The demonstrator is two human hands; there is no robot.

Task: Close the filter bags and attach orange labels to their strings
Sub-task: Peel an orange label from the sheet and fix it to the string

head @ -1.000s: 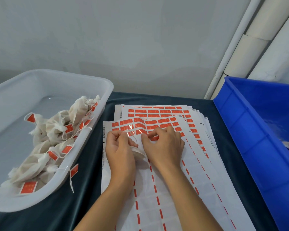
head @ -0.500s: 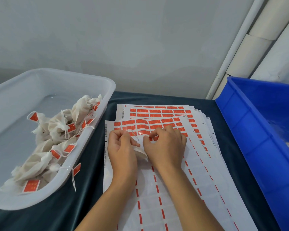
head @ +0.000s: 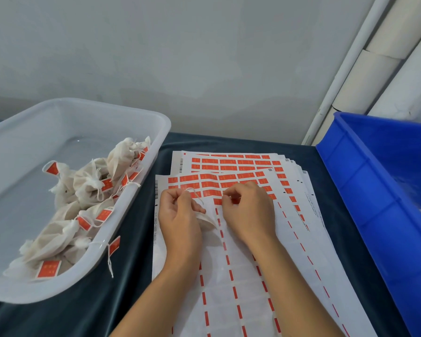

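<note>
A: Head view first. Where's the bag being worked on?

B: A filter bag (head: 208, 221) lies on the top label sheet (head: 231, 268), tucked under the left hand (head: 180, 215), which curls round it and pinches its string (head: 197, 194) up in a small loop. The right hand (head: 249, 210) sits just beside it, fingertips pressed together on an orange label (head: 233, 200) at the edge of the unpeeled rows.

A: And the finished ones?

B: Piled in the white tub (head: 141, 117) to the left, tags on; one tagged string hangs over its rim. A blue bin (head: 365, 190) stands at the right of the table (head: 131, 251).

A: What could spoil it from here?

B: I'd say the label may fold on itself or stick to a fingertip as it lifts, being thin and tacky. The string is slack, so it could slip from the pinch before the label wraps it. Whether the bag's mouth is fully drawn shut I cannot tell; the hand hides it
</note>
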